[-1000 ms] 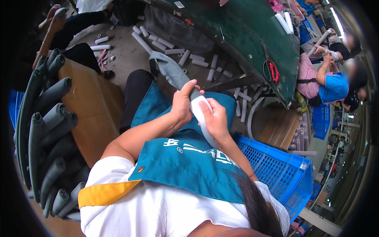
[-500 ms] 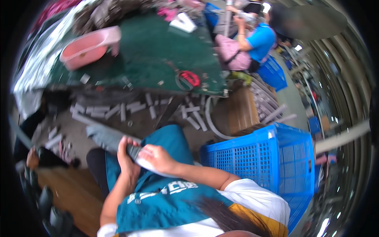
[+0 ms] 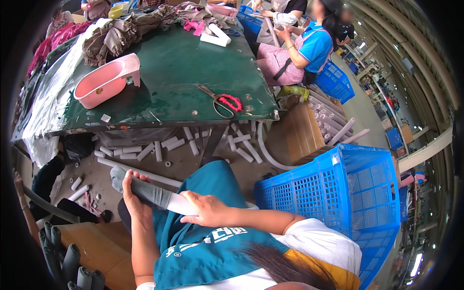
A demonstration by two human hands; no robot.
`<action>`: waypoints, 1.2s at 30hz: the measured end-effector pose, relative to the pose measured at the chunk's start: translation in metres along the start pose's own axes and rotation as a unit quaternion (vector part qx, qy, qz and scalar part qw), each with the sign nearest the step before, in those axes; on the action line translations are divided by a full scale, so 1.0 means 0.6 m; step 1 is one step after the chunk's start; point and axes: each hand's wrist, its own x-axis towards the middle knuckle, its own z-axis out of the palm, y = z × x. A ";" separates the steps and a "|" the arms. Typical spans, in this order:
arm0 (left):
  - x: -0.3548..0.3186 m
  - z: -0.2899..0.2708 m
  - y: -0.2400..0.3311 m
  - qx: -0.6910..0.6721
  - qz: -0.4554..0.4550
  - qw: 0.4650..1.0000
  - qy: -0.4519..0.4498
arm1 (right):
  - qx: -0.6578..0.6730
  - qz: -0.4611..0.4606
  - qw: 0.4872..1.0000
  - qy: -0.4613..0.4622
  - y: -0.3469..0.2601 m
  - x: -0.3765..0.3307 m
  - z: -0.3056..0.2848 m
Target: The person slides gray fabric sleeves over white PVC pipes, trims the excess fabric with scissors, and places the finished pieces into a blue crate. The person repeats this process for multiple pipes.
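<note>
Over my lap, a grey fabric sleeve [image 3: 151, 193] covers the far part of a white tube [image 3: 181, 205]. My left hand [image 3: 137, 199] is wrapped round the grey sleeve near its rounded far end. Farther back, my right hand [image 3: 205, 208] grips the bare white tube, its fingers closed over it. Between the two hands, the sleeve's edge lies across the tube, with white showing behind it. The tube's near end is hidden under my right hand. A teal apron [image 3: 208, 181] lies beneath both hands.
A green table [image 3: 183, 72] ahead bears a pink basin [image 3: 104, 83], scissors [image 3: 223, 102] and crumpled cloth [image 3: 116, 41]. White tube pieces [image 3: 145, 152] litter the floor. A blue crate [image 3: 302, 193] stands at my right; grey covered rolls [image 3: 71, 261] stand lower left. A co-worker [image 3: 309, 48] sits beyond.
My hands have moved apart: the left is nearer the sleeve's far end, the right farther back on the tube. More white tube shows between them. The whole view has shifted slightly.
</note>
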 end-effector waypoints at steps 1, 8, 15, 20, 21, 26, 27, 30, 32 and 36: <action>0.000 -0.001 -0.002 -0.015 -0.008 1.000 -0.001 | -0.001 -0.010 0.999 0.031 0.002 -0.003 0.005; -0.055 0.003 -0.076 -0.056 -0.015 0.998 -0.014 | 0.024 -0.013 0.992 0.124 -0.013 0.020 -0.001; -0.105 0.025 -0.113 0.069 -0.075 0.994 -0.040 | 0.067 0.035 0.995 0.069 -0.027 0.008 0.002; -0.111 0.016 -0.117 0.095 -0.121 0.983 -0.099 | 0.057 0.015 0.995 0.082 -0.015 0.029 -0.001; -0.101 0.009 -0.113 0.124 -0.141 0.972 -0.144 | 0.052 0.016 0.995 0.080 -0.017 0.034 -0.006; -0.051 -0.004 -0.044 0.051 -0.041 0.986 -0.156 | 0.038 0.007 0.998 0.048 -0.010 0.033 -0.025; -0.033 -0.002 -0.013 0.016 -0.041 0.994 -0.103 | 0.023 -0.006 0.999 0.029 -0.006 0.025 -0.023; 0.010 0.003 0.037 -0.031 -0.035 0.995 -0.093 | 0.011 -0.016 1.000 -0.003 -0.025 0.009 -0.007; 0.003 0.020 0.037 -0.033 -0.041 0.995 -0.090 | 0.035 -0.025 0.999 0.006 -0.026 0.007 -0.002; -0.017 0.036 0.030 0.024 -0.011 0.997 -0.067 | 0.078 -0.046 0.995 0.038 -0.029 0.006 0.000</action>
